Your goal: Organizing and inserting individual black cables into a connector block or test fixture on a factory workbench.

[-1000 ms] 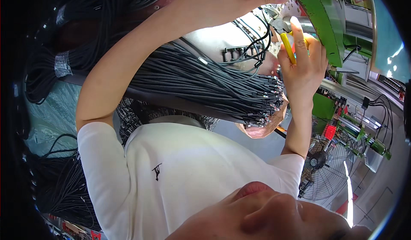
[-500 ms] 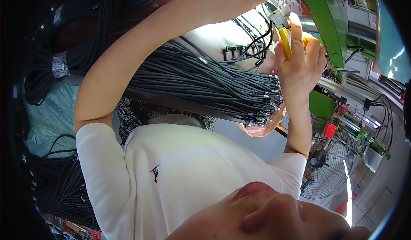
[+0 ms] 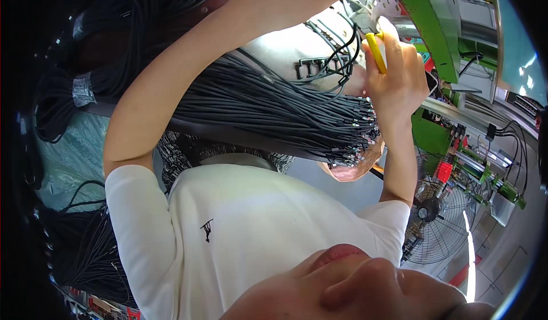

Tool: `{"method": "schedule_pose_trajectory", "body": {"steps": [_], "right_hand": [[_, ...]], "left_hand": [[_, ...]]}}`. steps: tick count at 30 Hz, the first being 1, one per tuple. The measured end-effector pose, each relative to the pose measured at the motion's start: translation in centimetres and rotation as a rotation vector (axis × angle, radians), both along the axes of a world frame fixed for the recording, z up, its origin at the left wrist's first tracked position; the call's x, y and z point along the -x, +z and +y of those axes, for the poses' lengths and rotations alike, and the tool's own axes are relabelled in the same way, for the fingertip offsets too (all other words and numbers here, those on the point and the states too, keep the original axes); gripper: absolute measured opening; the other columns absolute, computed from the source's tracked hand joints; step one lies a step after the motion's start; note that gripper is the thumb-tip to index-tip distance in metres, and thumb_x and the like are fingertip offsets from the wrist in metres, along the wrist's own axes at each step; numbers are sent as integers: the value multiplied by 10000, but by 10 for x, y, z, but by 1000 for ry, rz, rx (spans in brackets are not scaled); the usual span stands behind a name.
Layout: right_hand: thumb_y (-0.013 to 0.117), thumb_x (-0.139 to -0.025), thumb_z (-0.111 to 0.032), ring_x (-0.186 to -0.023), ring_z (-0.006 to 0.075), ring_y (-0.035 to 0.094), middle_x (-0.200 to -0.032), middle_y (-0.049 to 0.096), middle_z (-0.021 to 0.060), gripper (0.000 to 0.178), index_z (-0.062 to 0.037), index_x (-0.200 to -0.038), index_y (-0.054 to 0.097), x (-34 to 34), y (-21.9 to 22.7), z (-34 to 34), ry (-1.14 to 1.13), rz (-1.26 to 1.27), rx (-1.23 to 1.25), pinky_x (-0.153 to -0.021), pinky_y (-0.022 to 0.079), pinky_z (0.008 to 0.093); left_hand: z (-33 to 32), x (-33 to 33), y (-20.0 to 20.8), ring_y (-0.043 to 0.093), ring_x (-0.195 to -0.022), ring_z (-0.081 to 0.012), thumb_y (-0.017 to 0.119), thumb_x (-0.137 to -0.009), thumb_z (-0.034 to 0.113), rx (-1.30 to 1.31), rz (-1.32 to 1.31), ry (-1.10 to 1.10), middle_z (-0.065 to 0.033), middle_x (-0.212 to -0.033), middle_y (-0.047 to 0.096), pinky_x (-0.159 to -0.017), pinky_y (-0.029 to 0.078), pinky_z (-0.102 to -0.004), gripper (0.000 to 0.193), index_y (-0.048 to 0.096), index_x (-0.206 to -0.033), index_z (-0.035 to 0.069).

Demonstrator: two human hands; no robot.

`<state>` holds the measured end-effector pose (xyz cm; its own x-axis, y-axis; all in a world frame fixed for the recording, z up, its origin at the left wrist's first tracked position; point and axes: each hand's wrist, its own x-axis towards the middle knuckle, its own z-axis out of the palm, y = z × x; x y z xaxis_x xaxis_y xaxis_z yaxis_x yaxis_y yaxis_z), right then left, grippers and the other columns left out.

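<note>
Yellow-handled pliers (image 3: 375, 53) near right edge of the lit surface (image 3: 279, 47): left hand (image 3: 288, 1) close by, fingers mostly out of view, can't tell its grip; right hand (image 3: 395, 81) wrapped round them, long axis pointing leftward-up, just beside loose black cables (image 3: 355, 39).

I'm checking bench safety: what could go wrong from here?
The grey-headed, yellow-handled pliers in the bare right hand might nick the thin, black looped cables beside them. The long, silver-tipped black cable bundle lies close to the right forearm, so its ends could snag.
</note>
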<state>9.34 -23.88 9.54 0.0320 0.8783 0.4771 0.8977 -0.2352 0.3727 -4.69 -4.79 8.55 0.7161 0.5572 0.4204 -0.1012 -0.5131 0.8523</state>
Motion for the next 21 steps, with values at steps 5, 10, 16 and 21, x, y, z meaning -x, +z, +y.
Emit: {"method": "schedule_pose_trajectory", "body": {"steps": [5,10,16,21], "right_hand": [[728,-754,-282,-851,191,530,-948,552,4,439,-232,-1184,654,21,2,-33,84,-66,-32,-767,371,354],[728,-782,-158,-909,262,568,-1024,592,109,472,-36,-1219,599,4,2,-110,-71,53,-159,-795,448,375],[595,-926,-123,-929,160,542,-1065,582,99,367,46,-1239,504,-79,-28,-149,-446,744,-899,-832,441,275],[615,-894,-447,-982,271,627,-1044,656,190,552,11,-1201,586,-235,-116,-164,-558,947,-395,-841,464,371]], "left_hand": [[4,5,-4,643,-654,-234,615,-908,296,-17,-70,1,-139,-771,667,-582,470,-332,308,672,-977,1],[0,32,16,646,-688,-244,587,-925,235,-165,35,108,-145,-796,662,-623,494,-315,272,644,-998,-20],[17,93,-10,648,-821,-108,604,-939,161,-122,156,134,-66,-954,698,-752,505,-227,246,639,-1139,21],[20,104,-40,666,-956,-211,398,-1013,128,408,84,54,-164,-1109,650,-912,505,-306,320,566,-1203,-66]]}}
